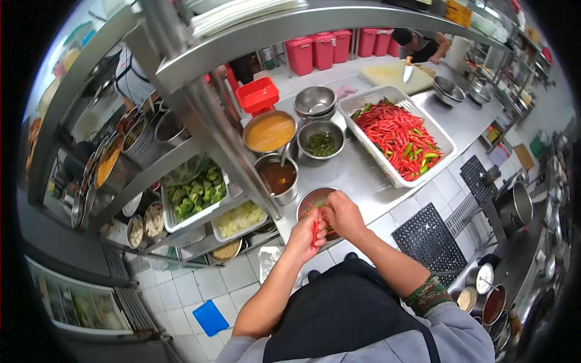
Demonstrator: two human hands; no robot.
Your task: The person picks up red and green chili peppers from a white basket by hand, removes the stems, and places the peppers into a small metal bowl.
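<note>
**Ana:** Head view, looking down at the steel counter (357, 172). Start with the big things and use the white basket (396, 134) as the anchor.

**Ben:** That basket is heaped with red chillies, a few green ones among them. Just left of it stands a steel bowl of chopped greens (321, 144), and further left a pot of orange sauce (269, 133). Below that pot is a smaller pot of brown sauce (277, 176). At the counter's near edge, down and left of the basket, sits a small steel bowl (310, 201), where both hands are at work.

**Ana:** What is each hand doing?

**Ben:** The left hand (307, 233) is pinched shut on a single red chilli (315, 228), holding it upright just over the bowl's rim. The right hand (344, 213) is curled at the chilli's upper end, fingers closed on what is probably the green stem, though it is too small to be sure.

**Ana:** So which step is this?

**Ben:** I judge it to be stemming, one chilli at a time, with the pieces collecting in the small bowl.

**Ana:** And the next move?

**Ben:** It calls for a short twist or pull by the right hand while the left holds firm, then a drop into the bowl and a reach up-right to the basket.
</note>
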